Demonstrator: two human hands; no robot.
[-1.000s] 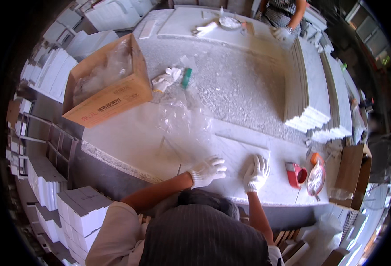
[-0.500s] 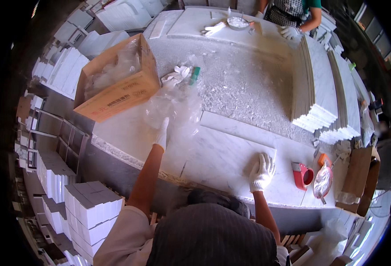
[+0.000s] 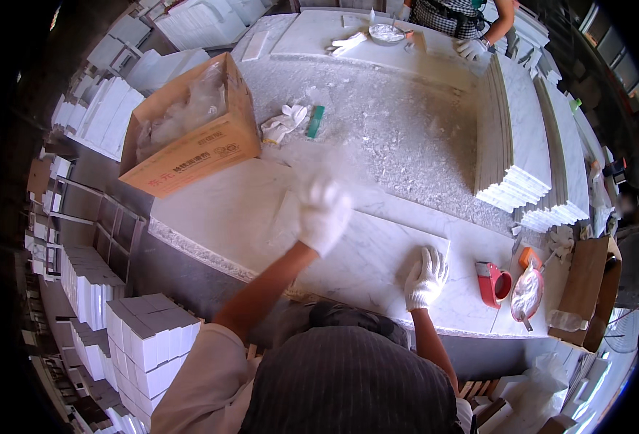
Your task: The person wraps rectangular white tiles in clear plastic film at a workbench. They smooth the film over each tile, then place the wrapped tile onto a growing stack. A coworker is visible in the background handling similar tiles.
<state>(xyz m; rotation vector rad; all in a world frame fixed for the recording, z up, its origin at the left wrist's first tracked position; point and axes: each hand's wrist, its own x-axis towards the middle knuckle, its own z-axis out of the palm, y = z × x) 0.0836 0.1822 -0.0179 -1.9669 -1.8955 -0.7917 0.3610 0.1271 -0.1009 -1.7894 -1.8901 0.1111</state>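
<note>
My left hand (image 3: 324,215), in a white knit glove, is smeared by motion over the left part of a pale grey-veined marble slab (image 3: 377,253). A whitish, see-through blur, perhaps clear plastic film (image 3: 337,165), shows just beyond its fingers; I cannot tell whether the hand grips it. My right hand (image 3: 426,278), also gloved, lies flat near the slab's right end with its fingers stretched. Right of that hand are a red tape dispenser (image 3: 494,285) and a reddish pan of white paste (image 3: 527,293) with an orange block (image 3: 529,258) beside it.
An open cardboard box (image 3: 204,152) of clear plastic stands at the left. Crumpled white gloves (image 3: 285,124) and a green block (image 3: 316,121) lie on the dusty grit. Stacked marble slabs (image 3: 526,137) stand at the right. Across the table, a person's gloved hand (image 3: 471,49) rests.
My left hand has moved right and swung inward from beside the box. The clear plastic spread there has shifted away, baring the slab's left end. My right hand stays put.
</note>
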